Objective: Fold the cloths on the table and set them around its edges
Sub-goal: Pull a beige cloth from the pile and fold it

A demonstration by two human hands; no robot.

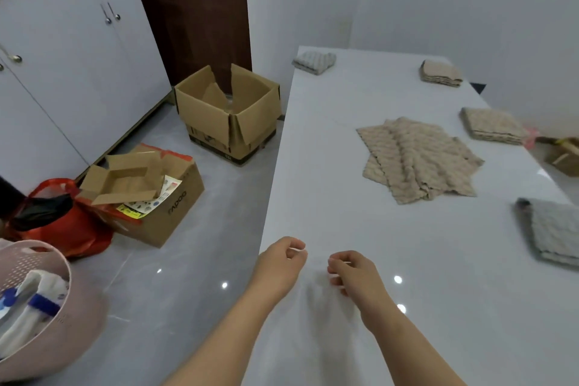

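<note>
The white table [313, 135] fills the right half of the view. Over its near left corner, my left hand [283, 263] and my right hand [352, 273] hover close together, fingers curled. Each seems to pinch the far edge of a pale white cloth [316, 332] lying between my forearms; it barely stands out from the tabletop. Loose beige cloths [416, 160] lie overlapped and unfolded in the table's middle. Folded cloths sit at the edges: a grey one [315, 62] far left, a beige one [440, 73] far right, a beige one [492, 125] and a grey one [551, 232] along the right side.
On the floor to the left stand an open cardboard box [228, 116], a second box with papers [156, 197], a red bag [59, 219] and a pink basket [37, 307] holding socks. White cabinets [78, 72] line the left wall.
</note>
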